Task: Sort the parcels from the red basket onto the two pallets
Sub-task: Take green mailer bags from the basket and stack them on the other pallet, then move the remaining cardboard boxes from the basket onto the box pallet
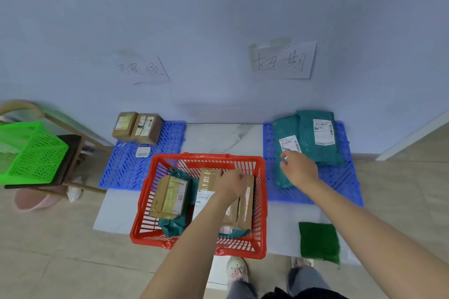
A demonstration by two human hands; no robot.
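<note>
The floor of the red basket was partly hidden by two forearms, and the contents beneath the left forearm could not be made out in full. The left hand was lowered inside the basket onto a tall cardboard parcel; its fingers were curled, but whether the parcel was actually gripped cannot be told. This parcel's long axis ran from the near rim toward the far rim. A second cardboard parcel lay just left of it, similarly aligned, resting on a crumpled teal mailer.

The right hand was held right of the basket, above the right blue pallet, with fingers loosely curled and nothing held, over a teal bag whose label was partly covered. Another teal bag lay overlapping it, farther from the basket.

Beyond the basket to the left, two brown boxes and a loose label were seen on the left blue pallet. A green basket, cut off by the frame edge, stood farther left. A green mat lay near the basket's right corner. The wall writing was blurred.
</note>
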